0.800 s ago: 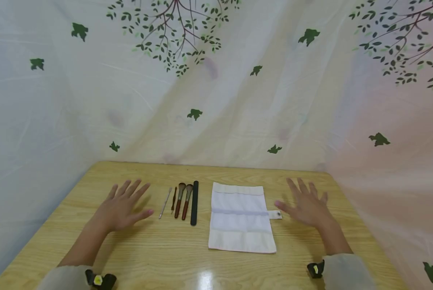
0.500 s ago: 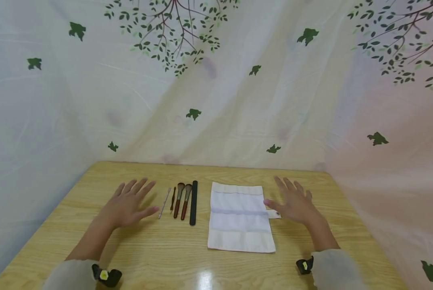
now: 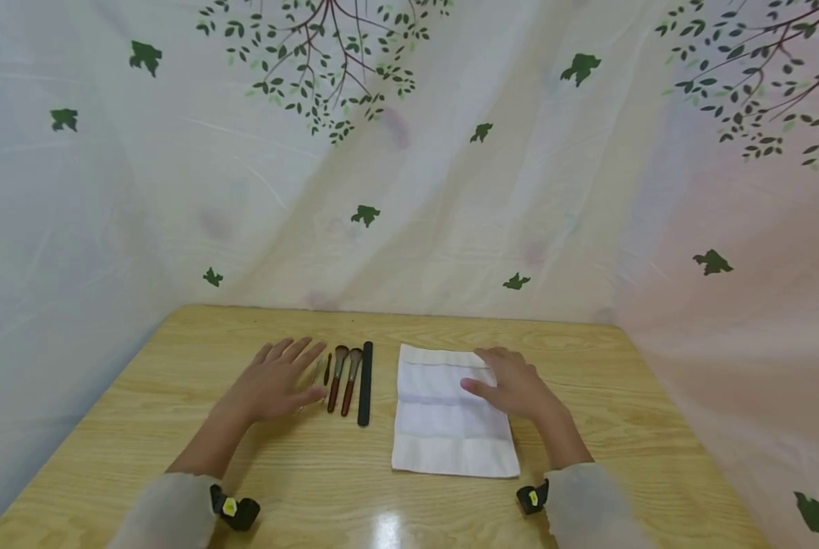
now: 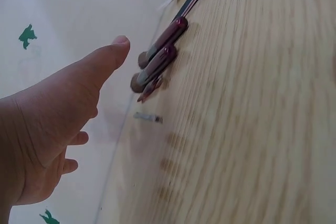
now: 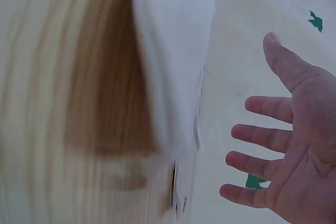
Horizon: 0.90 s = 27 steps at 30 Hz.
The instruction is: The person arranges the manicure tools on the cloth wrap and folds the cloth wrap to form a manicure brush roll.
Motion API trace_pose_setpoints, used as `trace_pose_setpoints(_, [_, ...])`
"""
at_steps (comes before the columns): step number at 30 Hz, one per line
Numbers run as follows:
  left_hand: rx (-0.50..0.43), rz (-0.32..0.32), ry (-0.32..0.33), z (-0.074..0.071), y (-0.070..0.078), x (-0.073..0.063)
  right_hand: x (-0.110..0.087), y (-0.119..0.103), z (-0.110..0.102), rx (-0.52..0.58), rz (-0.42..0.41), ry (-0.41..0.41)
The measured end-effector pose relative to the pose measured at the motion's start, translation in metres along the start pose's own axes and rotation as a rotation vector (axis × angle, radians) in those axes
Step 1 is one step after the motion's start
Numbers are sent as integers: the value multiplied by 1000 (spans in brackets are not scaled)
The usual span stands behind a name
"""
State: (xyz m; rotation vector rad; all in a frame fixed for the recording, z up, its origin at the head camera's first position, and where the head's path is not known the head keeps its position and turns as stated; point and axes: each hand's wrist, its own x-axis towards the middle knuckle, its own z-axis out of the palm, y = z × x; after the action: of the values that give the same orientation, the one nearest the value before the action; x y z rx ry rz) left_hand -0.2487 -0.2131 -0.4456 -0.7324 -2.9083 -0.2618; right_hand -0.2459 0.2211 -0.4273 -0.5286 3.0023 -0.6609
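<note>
My left hand (image 3: 282,385), fingers straight and holding nothing, hovers over the left end of a row of tools. Its thumb and fingertips partly cover a thin silver tool (image 4: 148,117) and overlap a slim dark-brown one (image 3: 326,370) in the head view. Beside them lie two makeup brushes (image 3: 337,385) with reddish-brown handles, then a flat black nail file (image 3: 364,385). A white cloth brush roll (image 3: 437,450) with stitched pockets lies spread flat to their right. Over its right edge reaches my right hand (image 3: 515,385), fingers extended and grasping nothing; the snap strap is hidden beneath it.
The wooden table (image 3: 354,496) runs back to a white curtain (image 3: 430,252) printed with leaves and branches, which also hangs along both sides. Each wrist carries a small black camera on a strap.
Both hands have moved inward: the left one rightward to the tools, the right one leftward over the roll, covering its strap. The tools and roll lie where they were.
</note>
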Motion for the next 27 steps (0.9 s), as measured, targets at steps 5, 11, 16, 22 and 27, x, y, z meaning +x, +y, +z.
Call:
trace_pose_setpoints(5, [-2,21,-9,3,12,13,7,-13,9,53,-6,-37])
trace_pose_setpoints(11, [-4,47,-29,8,22,29,11,-31,18,188,5,-66])
trace_pose_setpoints(16, [-12,65,-74,10,28,39,17,-40,28,243,-45,-74])
trace_pose_setpoints(22, [-4,83,-105,17,32,49,27,-49,38,264,-99,-102])
trace_pose_setpoints(27, [-13,77,-121,24,35,61,29,-56,42,283,-129,-121])
